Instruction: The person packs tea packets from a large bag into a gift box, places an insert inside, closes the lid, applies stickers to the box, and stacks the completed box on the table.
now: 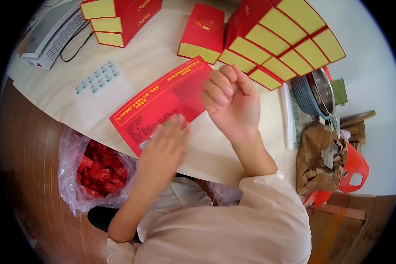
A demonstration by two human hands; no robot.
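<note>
A flat red printed sheet (163, 99) with gold and black lettering lies slantwise on the table. Over its lower part is my left hand (167, 143), slightly blurred, with its fingers stretched out flat. A small green and white sticker (168, 122) shows at the fingertips on the red surface. My right hand (233, 97) is raised at the sheet's right end, its fingers curled in toward the palm, and I see nothing in it. To the left of the red sheet lies a white backing sheet of small green-printed stickers (99, 88).
Red boxes with yellow sides stand in stacks at the back left (108, 24) and back right (281, 39), with a single red box (202, 28) between. A clear bag of red pieces (101, 167) sits below the table edge. Basins (312, 90) and a brown paper bag (319, 154) are at right.
</note>
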